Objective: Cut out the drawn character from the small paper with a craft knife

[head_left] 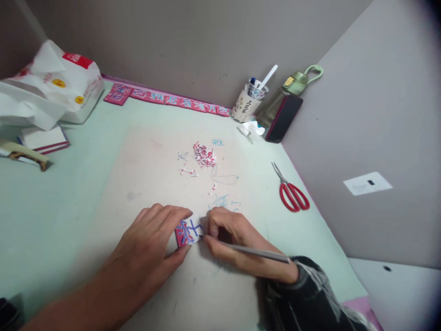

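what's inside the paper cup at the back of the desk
The paper cup holds pens or markers: one long white stick leans out to the right, with a blue-tipped one beside it. The cup wall hides anything lower down.

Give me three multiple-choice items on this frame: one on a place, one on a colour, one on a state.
1. Where do the scissors lie?
A. right of the hands, near the wall
B. inside the cup
C. under the white bag

2. What colour are the scissors' handles?
A. green
B. red
C. black

3. What is the right hand doing?
A. resting open and flat
B. gripping a thin grey tool
C. holding the bottle

Answers:
1 A: they lie flat on the desk, right of both hands.
2 B: both loops are red.
3 B: the fingers close around a thin grey tool, its tip at the small printed piece that the left hand pins down.
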Tool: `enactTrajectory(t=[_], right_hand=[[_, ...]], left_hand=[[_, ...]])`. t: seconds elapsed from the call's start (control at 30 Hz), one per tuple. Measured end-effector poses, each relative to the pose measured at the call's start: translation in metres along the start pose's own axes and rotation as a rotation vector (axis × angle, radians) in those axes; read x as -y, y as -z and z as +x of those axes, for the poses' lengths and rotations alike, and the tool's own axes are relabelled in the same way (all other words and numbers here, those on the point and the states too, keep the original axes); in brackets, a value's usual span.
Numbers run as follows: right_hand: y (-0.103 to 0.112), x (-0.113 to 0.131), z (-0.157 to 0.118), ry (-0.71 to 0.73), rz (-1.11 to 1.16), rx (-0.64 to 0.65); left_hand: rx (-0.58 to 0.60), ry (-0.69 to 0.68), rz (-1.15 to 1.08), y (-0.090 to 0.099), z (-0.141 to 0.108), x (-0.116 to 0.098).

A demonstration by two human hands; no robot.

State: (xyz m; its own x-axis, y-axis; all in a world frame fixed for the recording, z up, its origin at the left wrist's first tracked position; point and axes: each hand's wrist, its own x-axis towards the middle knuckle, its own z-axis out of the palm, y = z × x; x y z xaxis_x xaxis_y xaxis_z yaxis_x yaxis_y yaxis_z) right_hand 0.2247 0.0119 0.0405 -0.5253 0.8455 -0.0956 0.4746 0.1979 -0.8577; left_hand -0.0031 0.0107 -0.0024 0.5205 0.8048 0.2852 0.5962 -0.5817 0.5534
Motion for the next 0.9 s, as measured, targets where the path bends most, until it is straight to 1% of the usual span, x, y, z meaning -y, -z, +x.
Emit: enactTrajectory(t=[0.17,0.43,0.57,0.63,0.73,0.8,0.9], right_hand=[[-0.005,-0.001,-0.004,0.025,-0.047,-0.06],[-0.004,0.001,-0.002,0.044,-0.023,-0.025],[-0.006,0.003,-0.003,0.048,-0.021,-0.033],[-0.009,0.002,-0.004,0.038,-0.014,-0.066],[-0.016,0.0,-0.006,0.009,0.013,-0.168],[-0.021,-0.002,-0.007,-0.005,0.025,-0.227],[-0.023,-0.003,-0.008,-0.02,0.034,-0.255]], left_hand=[[0.033,0.0,-0.005,0.001,0.001,0.001],[0.05,-0.016,-0.007,0.002,0.0,0.004],[0.024,-0.024,0.013,0.001,0.002,0.002],[0.007,-0.018,0.027,0.0,0.001,0.001],[-0.002,-0.005,0.042,-0.002,-0.002,0.002],[0.025,0.01,0.044,-0.002,-0.006,0.005],[0.083,0.03,0.026,-0.002,-0.011,0.009]])
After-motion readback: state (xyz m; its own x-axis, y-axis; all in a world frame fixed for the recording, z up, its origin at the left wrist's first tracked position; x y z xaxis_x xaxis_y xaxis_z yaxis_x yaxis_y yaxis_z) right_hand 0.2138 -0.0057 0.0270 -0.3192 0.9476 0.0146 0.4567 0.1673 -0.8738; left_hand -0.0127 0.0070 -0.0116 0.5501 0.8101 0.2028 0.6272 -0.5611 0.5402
